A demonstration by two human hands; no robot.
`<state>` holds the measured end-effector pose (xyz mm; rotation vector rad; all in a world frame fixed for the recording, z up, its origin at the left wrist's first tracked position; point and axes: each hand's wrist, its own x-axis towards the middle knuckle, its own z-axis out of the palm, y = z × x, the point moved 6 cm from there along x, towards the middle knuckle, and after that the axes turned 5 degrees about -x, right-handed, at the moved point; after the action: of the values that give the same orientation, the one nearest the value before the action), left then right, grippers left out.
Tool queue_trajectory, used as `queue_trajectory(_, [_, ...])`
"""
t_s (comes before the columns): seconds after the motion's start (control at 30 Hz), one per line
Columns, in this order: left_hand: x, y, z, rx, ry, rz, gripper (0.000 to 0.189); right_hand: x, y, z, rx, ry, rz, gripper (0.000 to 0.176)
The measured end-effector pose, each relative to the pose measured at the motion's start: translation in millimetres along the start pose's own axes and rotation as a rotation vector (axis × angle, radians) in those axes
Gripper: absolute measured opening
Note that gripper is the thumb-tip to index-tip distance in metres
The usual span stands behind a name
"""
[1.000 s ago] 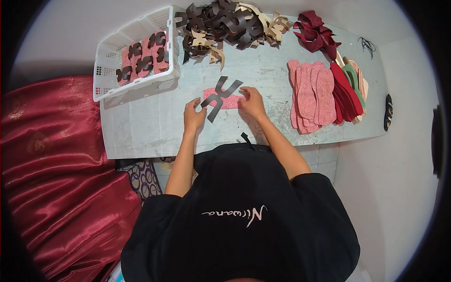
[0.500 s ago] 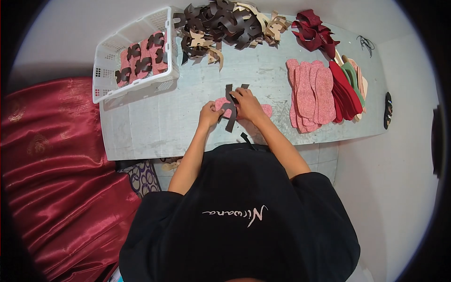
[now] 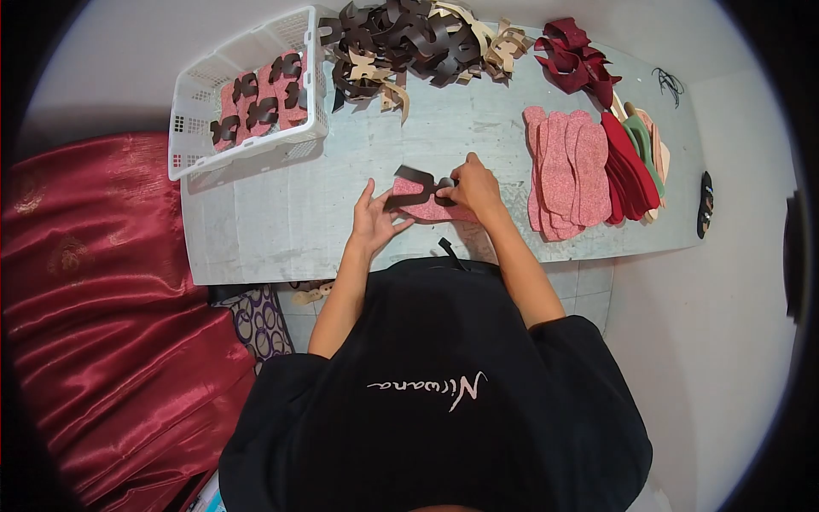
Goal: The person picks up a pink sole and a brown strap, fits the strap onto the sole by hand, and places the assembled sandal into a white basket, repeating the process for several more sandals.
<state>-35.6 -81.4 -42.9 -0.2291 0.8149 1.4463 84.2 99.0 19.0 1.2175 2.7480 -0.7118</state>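
A pink glitter insole (image 3: 437,212) lies crosswise on the table in front of me. On it rests a dark brown strap piece (image 3: 411,200), its two arms pointing left. My right hand (image 3: 478,189) pinches the right part of this strap, and its fingers partly hide that end. At the left end of the insole is my left hand (image 3: 373,225), fingers spread, thumb close to the insole's lower edge and fingertips near the strap's lower arm. Whether the left fingertips touch the strap is hard to make out.
A white plastic basket (image 3: 241,147) at the left holds insoles with straps. Dark and tan strap pieces (image 3: 418,47) are heaped at the back, dark red pieces (image 3: 573,64) beside them. Pink insoles (image 3: 567,171) and red insoles (image 3: 629,166) are stacked at the right.
The strap has turned from standing across the insole to lying along it, arms leftward. My left hand has released it and spread its fingers. My right hand has moved right.
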Motion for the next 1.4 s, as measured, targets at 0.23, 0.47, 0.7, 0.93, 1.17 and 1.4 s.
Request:
queue_trajectory(0.23, [0,-4,24,-0.391,-0.166,0.051,0.089,-10,11,60,1.07,-0.632,0.287,0.038])
queue_trajectory(0.47, [15,-14,22,0.071,-0.085,0.099,0.037,-12,1,60,0.631,-0.602,0.27,0.053])
queue_trajectory(0.7, [11,-8,27,0.354,-0.007,0.109,0.028,-15,-14,-16,-0.001,-0.267,0.115,0.061])
queue_trajectory(0.93, [-7,24,59,0.461,-0.184,0.044,0.042,-13,-4,-34,0.793,-0.027,-0.068,0.06])
queue_trajectory(1.17, [-47,18,125,-0.351,-0.73,0.1,0.112,-38,-15,-75,1.285,0.378,0.061,0.048])
queue_trajectory(1.4, [-42,0,137,-0.101,-0.494,0.253,0.067,-63,-26,-111,0.832,0.498,0.008,0.041])
